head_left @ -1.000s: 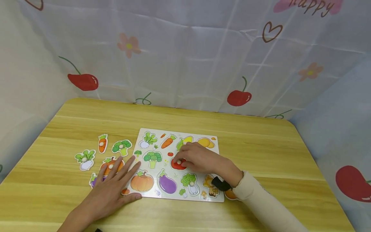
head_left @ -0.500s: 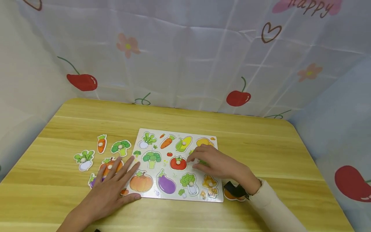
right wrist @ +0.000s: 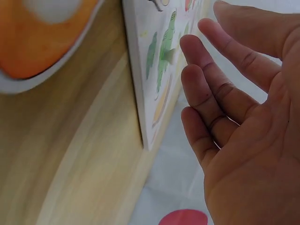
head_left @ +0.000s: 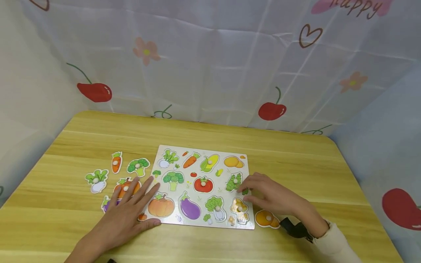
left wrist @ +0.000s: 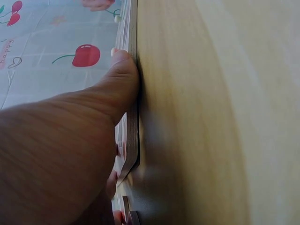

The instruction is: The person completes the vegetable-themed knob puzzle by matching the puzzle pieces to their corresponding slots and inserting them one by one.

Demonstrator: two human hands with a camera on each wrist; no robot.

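A: Wooden puzzle board [head_left: 197, 219] in the table's middle; what's left of it?
B: The left hand [head_left: 123, 213], fingers flat and spread, pressing the board's left edge and loose pieces.
A: And right of it?
B: The right hand [head_left: 274, 197], fingers relaxed, holding nothing, probably hovering; an orange piece [head_left: 266, 218] lies beside it.

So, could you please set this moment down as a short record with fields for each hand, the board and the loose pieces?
left hand: flat, fingers straight, on the board's left edge and the loose pumpkin piece
right hand: relaxed, holds nothing, at the board's right edge
puzzle board: flat on the wooden table; tomato piece seated in its slot
loose, left of board: carrot piece, broccoli piece, radish piece
loose, right of board: orange piece near the right hand
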